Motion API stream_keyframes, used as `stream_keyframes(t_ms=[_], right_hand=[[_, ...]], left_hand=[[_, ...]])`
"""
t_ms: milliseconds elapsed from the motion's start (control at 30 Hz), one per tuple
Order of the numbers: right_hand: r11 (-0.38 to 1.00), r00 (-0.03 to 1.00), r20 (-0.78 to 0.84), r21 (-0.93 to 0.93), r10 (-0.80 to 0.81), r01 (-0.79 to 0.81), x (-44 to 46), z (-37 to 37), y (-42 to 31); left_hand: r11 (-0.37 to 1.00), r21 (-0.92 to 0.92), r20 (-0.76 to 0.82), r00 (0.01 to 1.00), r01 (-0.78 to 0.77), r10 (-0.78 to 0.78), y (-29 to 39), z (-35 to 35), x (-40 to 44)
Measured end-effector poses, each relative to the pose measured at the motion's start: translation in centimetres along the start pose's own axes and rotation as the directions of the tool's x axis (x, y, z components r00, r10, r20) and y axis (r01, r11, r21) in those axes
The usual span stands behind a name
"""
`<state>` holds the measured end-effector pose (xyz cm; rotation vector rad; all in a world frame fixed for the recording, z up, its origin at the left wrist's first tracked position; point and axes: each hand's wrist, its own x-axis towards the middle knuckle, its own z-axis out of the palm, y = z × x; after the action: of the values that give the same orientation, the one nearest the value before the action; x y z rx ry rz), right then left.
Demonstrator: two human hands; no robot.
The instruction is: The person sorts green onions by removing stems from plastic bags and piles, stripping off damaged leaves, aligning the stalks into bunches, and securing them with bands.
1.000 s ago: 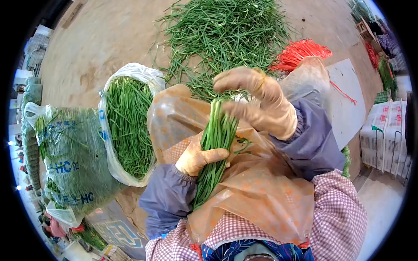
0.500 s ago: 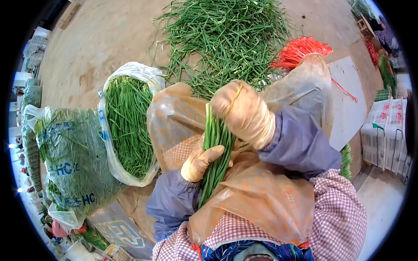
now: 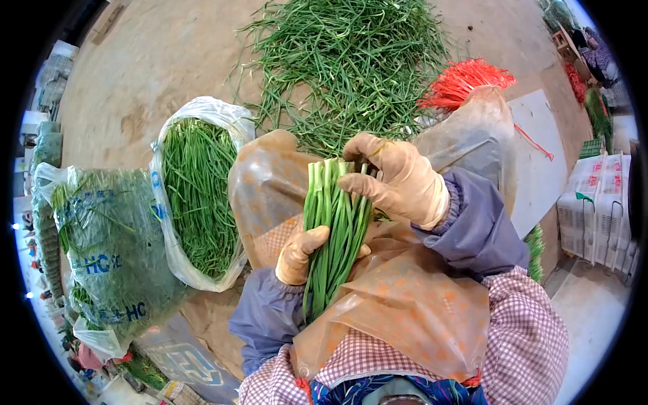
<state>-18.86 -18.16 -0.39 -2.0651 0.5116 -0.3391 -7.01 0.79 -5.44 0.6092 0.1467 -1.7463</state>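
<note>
A bunch of long green stalks that look like chives stands in front of my apron, cut pale ends at the top and leaves hanging down. My left hand, in a cream glove, is wrapped round the middle of the bunch, its thumb across the front. At the upper right end, my gloved right hand has its thumb and fingers closed about the stalk ends. Part of the bunch is hidden behind that hand. A translucent plastic apron covers my lap beneath both hands.
Loose chives are heaped on the floor ahead. Red ties lie by my right knee. An open white bag of chives and a filled clear bag stand left. White crates are at right, with a person far beyond.
My right hand has shifted slightly right and turned, from a fist over the stalk ends to thumb and fingers at their right side. The bunch looks broader and its cut ends show more.
</note>
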Motion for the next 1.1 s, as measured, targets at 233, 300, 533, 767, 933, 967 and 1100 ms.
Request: stream_keyframes(t_ms=[233,300,533,767,933,967,1100], right_hand=[[0.953,0.944,-0.136,-0.074,-0.302,0.294,0.7,1.3,3.7],[0.957,0.935,-0.318,0.18,-0.16,0.225,0.7,2.0,4.2],[0.824,0.891,-0.427,0.553,0.155,0.122,1.6,-0.2,2.5],[0.208,0.974,0.095,0.968,0.207,-0.139,0.1,0.0,6.3],[0.273,0.975,0.223,0.937,0.01,-0.217,-1.0,5.5,3.2],[0.247,0.975,0.22,0.944,0.021,-0.218,-0.3,6.0,2.6],[0.174,0.968,0.245,0.952,0.051,-0.25,1.1,6.5,0.9]], left_hand=[[0.995,-0.088,0.08,0.995,-0.046,0.054,-0.5,-1.3,0.4],[0.994,-0.092,0.083,0.994,-0.065,0.073,-0.7,-1.6,0.5],[0.989,-0.08,-0.023,0.993,-0.121,0.119,-0.9,-2.1,0.1],[0.969,-0.143,0.058,0.975,-0.203,0.213,-0.2,-0.6,-0.6],[0.99,0.089,-0.026,0.993,-0.11,0.113,-0.1,0.6,-0.4],[0.978,0.189,-0.007,0.996,-0.089,0.092,0.0,0.3,-0.1],[0.929,0.328,0.058,0.985,-0.171,0.161,0.7,2.2,-0.7]])
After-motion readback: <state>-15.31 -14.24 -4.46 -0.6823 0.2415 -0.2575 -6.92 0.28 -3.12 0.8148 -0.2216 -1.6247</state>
